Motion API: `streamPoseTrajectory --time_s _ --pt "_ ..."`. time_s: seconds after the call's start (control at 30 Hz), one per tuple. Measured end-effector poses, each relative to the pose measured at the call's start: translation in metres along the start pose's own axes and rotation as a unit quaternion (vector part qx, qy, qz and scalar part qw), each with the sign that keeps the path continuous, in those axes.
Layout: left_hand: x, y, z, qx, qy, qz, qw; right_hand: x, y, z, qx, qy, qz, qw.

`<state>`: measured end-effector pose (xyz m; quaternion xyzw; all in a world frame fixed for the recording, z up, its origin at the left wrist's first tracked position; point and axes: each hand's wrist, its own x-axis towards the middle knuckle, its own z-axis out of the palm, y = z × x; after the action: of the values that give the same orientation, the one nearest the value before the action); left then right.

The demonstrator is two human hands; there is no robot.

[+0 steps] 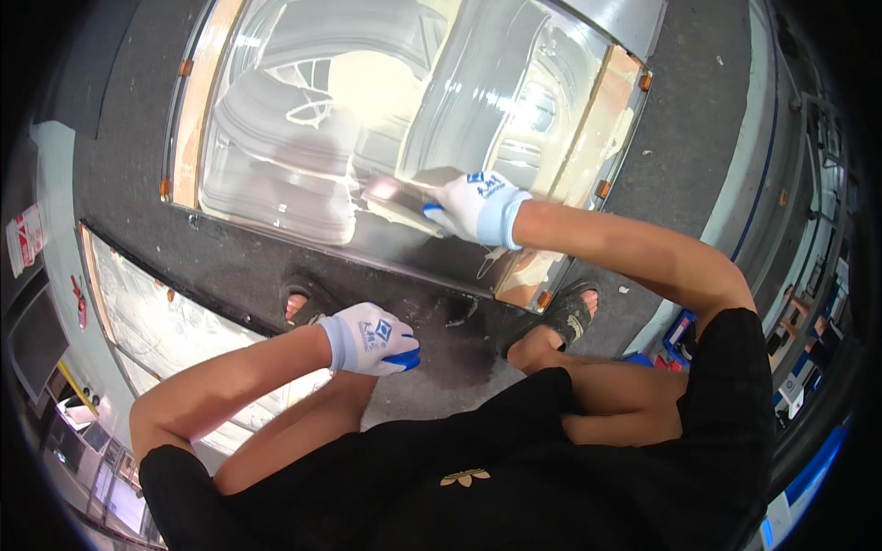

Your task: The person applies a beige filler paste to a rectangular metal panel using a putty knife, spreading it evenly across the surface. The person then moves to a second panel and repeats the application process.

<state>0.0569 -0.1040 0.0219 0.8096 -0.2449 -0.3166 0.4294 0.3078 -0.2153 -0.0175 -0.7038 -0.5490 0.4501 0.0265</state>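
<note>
My right hand (478,208), in a white glove with a blue cuff and blue palm, grips a wide flat scraper (397,198). The blade lies low over the near part of a large rectangular panel (276,165) and is smeared by motion. Cream-coloured paste (375,84) covers much of this panel in broad curved streaks, with a thicker pool near the far middle. In a matching glove, my left hand (375,340) hangs between my knees, off the panel. Its fingers are curled into a fist, with nothing showing in them.
Orange-brown clips (646,83) sit along the panel's edges. To the left, a second framed panel (152,317) with whitish streaks lies beside my leg. My sandalled feet (574,317) stand on the dark floor just before the near edge. Blue bins (680,335) and metal racks (818,156) are at the right.
</note>
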Motion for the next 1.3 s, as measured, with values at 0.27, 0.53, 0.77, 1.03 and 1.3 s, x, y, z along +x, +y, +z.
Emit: streamPoseTrajectory --time_s 0.27,0.53,0.77,1.03,1.3 --pt "0.006 -0.011 -0.003 -0.003 -0.001 -0.017 1.0 0.067 0.044 -0.109 -0.033 0.172 0.067 0.982" --pt "0.012 -0.008 -0.016 -0.009 0.009 0.013 1.0 0.092 -0.005 -0.106 0.069 0.149 0.041 0.986" --pt "0.015 -0.003 -0.021 -0.011 -0.054 -0.045 0.997 0.086 0.085 -0.129 0.114 0.236 0.167 0.951" --pt "0.02 -0.004 -0.026 -0.008 -0.067 -0.04 0.997 0.075 0.154 -0.176 0.1 0.315 0.273 0.904" --pt "0.016 -0.008 -0.025 0.002 -0.048 -0.041 0.998 0.028 0.197 -0.17 0.151 0.323 0.313 0.88"
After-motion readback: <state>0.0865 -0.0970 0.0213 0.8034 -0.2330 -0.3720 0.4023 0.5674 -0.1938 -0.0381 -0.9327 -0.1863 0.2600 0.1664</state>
